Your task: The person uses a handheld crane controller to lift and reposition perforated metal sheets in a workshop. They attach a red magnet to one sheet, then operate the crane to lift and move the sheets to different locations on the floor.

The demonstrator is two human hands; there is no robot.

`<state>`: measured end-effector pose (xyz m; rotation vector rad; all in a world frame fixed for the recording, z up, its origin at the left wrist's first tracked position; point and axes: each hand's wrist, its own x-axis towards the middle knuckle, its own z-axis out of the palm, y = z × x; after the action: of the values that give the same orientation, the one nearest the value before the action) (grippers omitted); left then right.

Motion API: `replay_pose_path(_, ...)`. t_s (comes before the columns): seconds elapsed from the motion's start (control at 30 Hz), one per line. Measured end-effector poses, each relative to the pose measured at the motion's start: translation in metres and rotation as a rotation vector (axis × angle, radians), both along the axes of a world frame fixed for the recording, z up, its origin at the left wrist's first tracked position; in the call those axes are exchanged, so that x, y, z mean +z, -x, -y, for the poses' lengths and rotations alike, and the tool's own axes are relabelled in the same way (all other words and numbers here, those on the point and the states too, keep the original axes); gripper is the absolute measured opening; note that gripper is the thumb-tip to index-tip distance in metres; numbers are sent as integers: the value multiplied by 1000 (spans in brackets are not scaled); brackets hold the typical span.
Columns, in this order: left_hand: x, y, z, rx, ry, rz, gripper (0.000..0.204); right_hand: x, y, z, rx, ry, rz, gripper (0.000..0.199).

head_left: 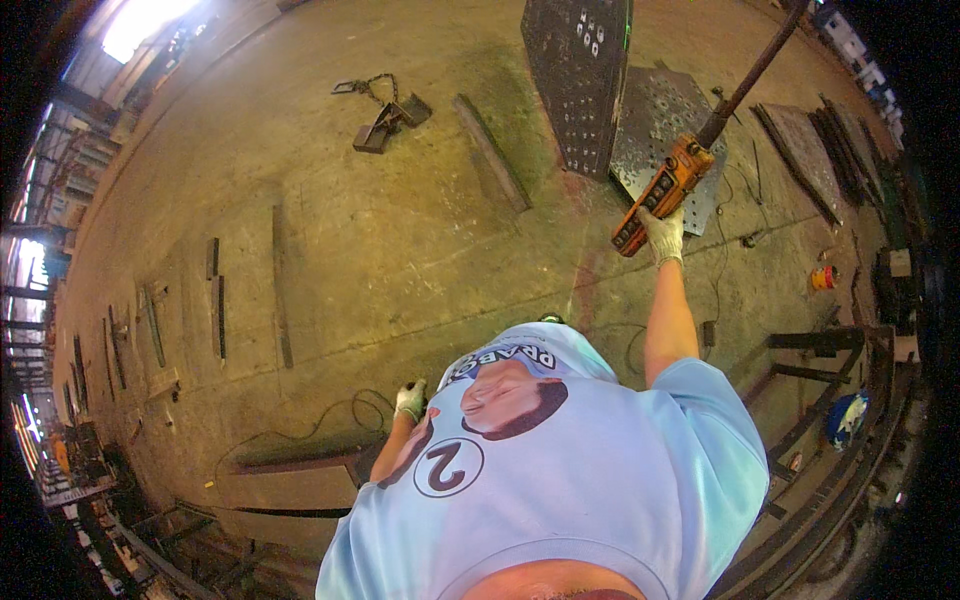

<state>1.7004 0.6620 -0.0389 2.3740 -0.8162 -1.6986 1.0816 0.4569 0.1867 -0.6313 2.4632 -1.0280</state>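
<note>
My right hand (pixel 664 236), in a whitish work glove, is closed round an orange crane pendant control (pixel 668 190) with a row of dark buttons. A thick dark cable (pixel 755 75) runs from the pendant's upper end to the top right. Behind the pendant, dark steel plates with many holes stand on the floor: one upright plate (pixel 575 85) and one leaning plate (pixel 650 125). My left hand (pixel 410 399), also gloved, hangs low beside my body, apart from the things around it. Its fingers are too small and turned away to read.
A chain with steel clamps (pixel 392 122) lies on the concrete floor, near a steel bar (pixel 492 152). Several long bars (pixel 280 285) lie to the left. Loose cable (pixel 350 405) curls near my left hand. A steel frame (pixel 815 400) and an orange-red can (pixel 824 278) are at right.
</note>
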Motion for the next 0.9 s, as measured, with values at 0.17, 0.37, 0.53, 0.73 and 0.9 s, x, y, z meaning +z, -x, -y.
replay_pose_path(0.17,-59,-7,-20,-280,59,67,59,23,-4,-10,63,83,74,76)
replay_pose_path(0.37,-30,-1,1,-234,57,119,60,7,12,-20,-3,44,-35,81)
replay_pose_path(0.53,23,22,16,-1,14,37,52,19,18,-24,23,-37,33,93)
replay_pose_path(0.73,23,33,14,-142,120,-3,51,-23,49,-36,-21,97,-44,92)
replay_pose_path(0.9,-10,34,-23,-258,104,131,55,-2,50,-58,38,-3,-44,96)
